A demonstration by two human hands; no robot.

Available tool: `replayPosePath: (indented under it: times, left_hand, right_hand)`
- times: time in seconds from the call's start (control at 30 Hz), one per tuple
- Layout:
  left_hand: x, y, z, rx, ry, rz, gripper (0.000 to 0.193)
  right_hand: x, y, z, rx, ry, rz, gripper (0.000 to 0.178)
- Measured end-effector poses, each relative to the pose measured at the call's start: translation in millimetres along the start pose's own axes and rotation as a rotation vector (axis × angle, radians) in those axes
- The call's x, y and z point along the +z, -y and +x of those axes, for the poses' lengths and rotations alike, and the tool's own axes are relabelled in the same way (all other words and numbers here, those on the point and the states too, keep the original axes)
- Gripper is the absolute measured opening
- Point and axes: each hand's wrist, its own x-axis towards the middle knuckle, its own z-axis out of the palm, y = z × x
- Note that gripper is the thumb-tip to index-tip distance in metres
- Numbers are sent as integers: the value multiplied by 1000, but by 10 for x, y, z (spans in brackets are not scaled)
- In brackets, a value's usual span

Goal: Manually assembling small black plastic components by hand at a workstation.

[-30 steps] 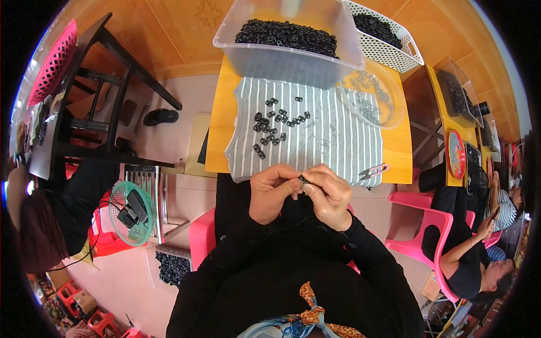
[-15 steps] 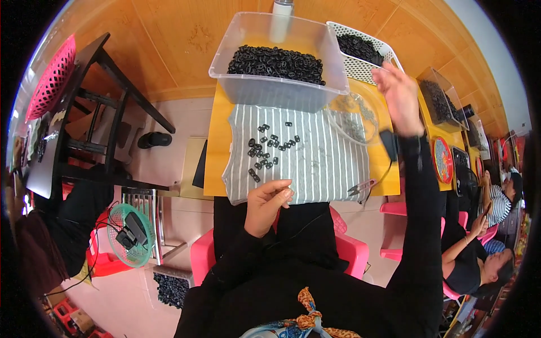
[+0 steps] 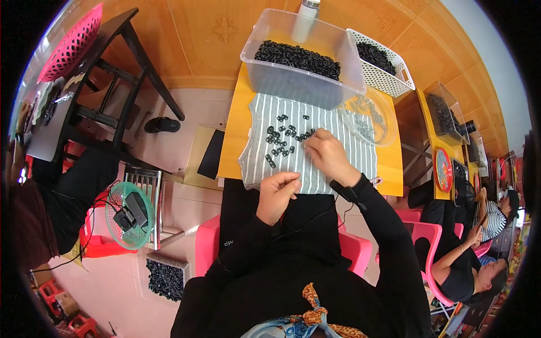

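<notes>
A grey-and-white striped cloth [image 3: 332,180] covers part of the yellow table, with several small black two-holed oval pieces [image 3: 276,138] scattered on it. At the right side of these pieces, my right hand [image 3: 331,156] rests low over the cloth, its fingers curled together; whatever they grip is hidden. My left hand [image 3: 276,197] is at the cloth's near edge, thumb and forefinger pressed together. Anything in that pinch is too small to make out. A round clear dish [image 3: 389,132] of small shiny bits stands right of the cloth. Beside my right wrist a pink handle [image 3: 376,181] shows.
A clear plastic bin [image 3: 307,84] full of black pieces stands behind the cloth, beside a white perforated basket [image 3: 400,84] holding more. A dark stool [image 3: 141,62] stands left. On the floor are a green basket [image 3: 149,208] and a tub of black pieces [image 3: 166,279]. People sit at right.
My right hand has come down from beside the white basket to the black pieces on the cloth. My left hand stays pinched near the cloth's edge. The whole view has shifted.
</notes>
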Motion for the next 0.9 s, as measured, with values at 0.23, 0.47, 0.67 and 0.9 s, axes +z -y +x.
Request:
replayPosePath:
  times: [0.23, 0.47, 0.67, 0.9]
  left_hand:
    - [35, 36, -95, -14, 46, 7, 20]
    - [1, 27, -56, 59, -32, -44, 18]
    - [167, -49, 7, 147, -70, -70, 20]
    - [207, 0, 14, 92, -85, 42, 10]
  right_hand:
    - [144, 67, 224, 0, 62, -353, 11]
    - [0, 95, -52, 49, 56, 164, 7]
    - [-149, 317, -392, 152, 143, 548, 2]
    - [-97, 376, -656, 97, -3, 531, 5]
